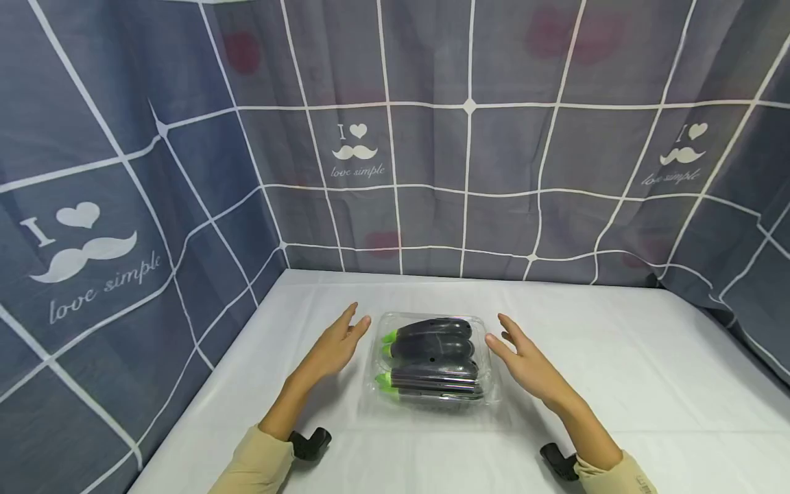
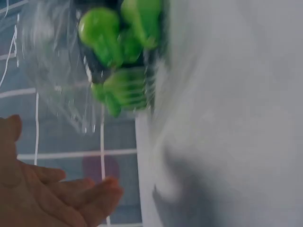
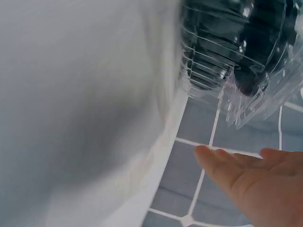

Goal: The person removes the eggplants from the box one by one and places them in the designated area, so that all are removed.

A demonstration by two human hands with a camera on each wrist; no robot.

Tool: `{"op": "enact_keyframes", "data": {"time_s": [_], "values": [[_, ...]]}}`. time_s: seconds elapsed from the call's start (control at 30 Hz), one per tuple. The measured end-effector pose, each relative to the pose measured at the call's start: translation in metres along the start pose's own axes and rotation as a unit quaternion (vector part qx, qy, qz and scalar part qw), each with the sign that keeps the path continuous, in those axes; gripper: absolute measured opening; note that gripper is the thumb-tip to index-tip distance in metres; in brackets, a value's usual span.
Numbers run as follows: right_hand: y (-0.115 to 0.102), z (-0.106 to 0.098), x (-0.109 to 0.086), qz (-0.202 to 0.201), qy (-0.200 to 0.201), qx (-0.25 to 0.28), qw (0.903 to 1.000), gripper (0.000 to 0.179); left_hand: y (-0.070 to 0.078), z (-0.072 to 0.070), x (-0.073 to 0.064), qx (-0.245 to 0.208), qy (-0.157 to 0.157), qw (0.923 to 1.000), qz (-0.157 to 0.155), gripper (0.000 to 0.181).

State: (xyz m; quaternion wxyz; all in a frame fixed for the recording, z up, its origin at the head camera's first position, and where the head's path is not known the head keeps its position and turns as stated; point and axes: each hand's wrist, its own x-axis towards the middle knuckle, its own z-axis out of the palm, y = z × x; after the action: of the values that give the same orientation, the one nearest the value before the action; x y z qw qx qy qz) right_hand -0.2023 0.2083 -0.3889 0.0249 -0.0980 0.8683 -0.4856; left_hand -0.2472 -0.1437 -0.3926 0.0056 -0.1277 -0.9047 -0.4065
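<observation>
A clear plastic clamshell box (image 1: 487,384) sits on the white table, packed with several dark eggplants (image 1: 432,348) whose green stem ends (image 2: 125,87) point left. My left hand (image 1: 333,345) is held just off the box's left side, fingers extended and holding nothing. Off the right side, my right hand (image 1: 529,363) faces it with straight fingers, apart from the plastic. In the right wrist view the eggplants' dark ends (image 3: 236,42) show through the ribbed wall, above my fingers. Both palms are turned toward the box.
White cloth covers the table (image 1: 648,357). Behind it and along both sides hangs a grey-blue checked curtain (image 1: 426,151) with white lines and printed words. A black wrist mount (image 1: 310,444) is worn below each sleeve (image 1: 256,463).
</observation>
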Motion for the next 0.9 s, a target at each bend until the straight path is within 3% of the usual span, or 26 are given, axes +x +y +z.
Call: {"op": "enact_keyframes", "data": {"time_s": [0.23,0.47,0.7,0.9], "values": [[-0.009,0.004,-0.023,-0.017,-0.058,-0.007,0.9982,0.082,0.011,0.008,-0.025,-0.106,-0.083,0.9909,0.005,0.074],[-0.005,0.016,-0.039,-0.014,-0.081,0.042,0.9957,0.098,0.013,0.013,-0.049,-0.075,-0.131,0.9883,0.021,0.100],[-0.005,0.020,-0.043,-0.017,-0.090,0.085,0.9922,0.109,0.010,0.020,-0.057,-0.073,-0.151,0.9848,0.048,0.121],[-0.005,0.023,-0.043,0.008,-0.090,0.096,0.9912,0.109,0.008,0.022,-0.058,-0.097,-0.144,0.9836,0.050,0.122]]}}
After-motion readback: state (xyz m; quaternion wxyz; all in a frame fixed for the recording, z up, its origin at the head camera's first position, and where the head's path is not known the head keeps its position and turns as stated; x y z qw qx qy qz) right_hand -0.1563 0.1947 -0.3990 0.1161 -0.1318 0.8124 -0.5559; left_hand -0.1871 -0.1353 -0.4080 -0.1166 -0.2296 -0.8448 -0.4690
